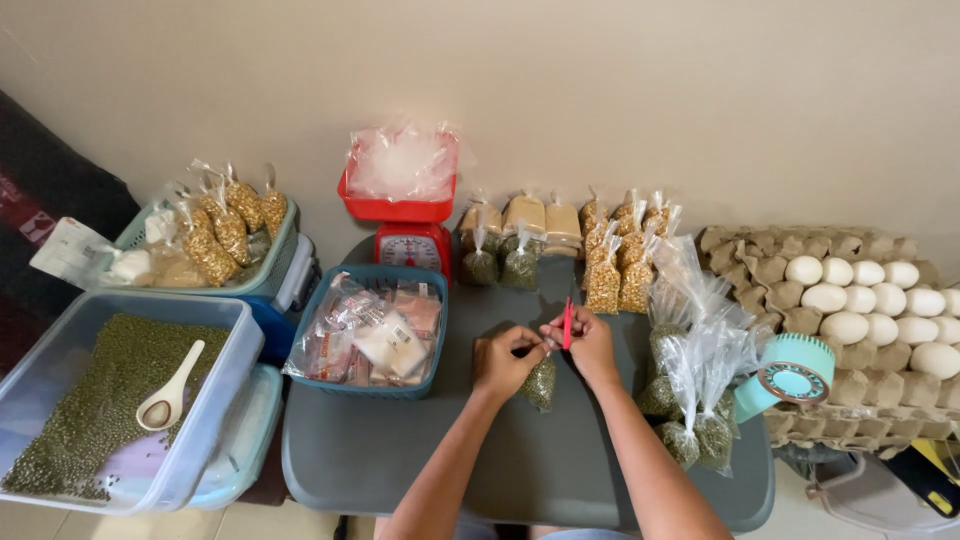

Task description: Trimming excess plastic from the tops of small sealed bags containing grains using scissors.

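Note:
My left hand (503,358) and my right hand (585,343) meet over the grey table (400,450). Between them they pinch the twisted neck of a small clear bag of green beans (541,384), which hangs just below the fingers. A thin red strip (567,322) stands upright in my right hand's fingers. Right of my hands lies a heap of clear bags of green beans (692,385) with loose open tops.
A blue basket of wrapped packets (372,326) sits left of my hands. Behind are a red scale (405,215) with plastic bags, tied bags of beans and nuts (620,255). Egg trays (860,300) and a teal tape dispenser (790,372) lie right; a tub of green beans with a scoop (110,395) left.

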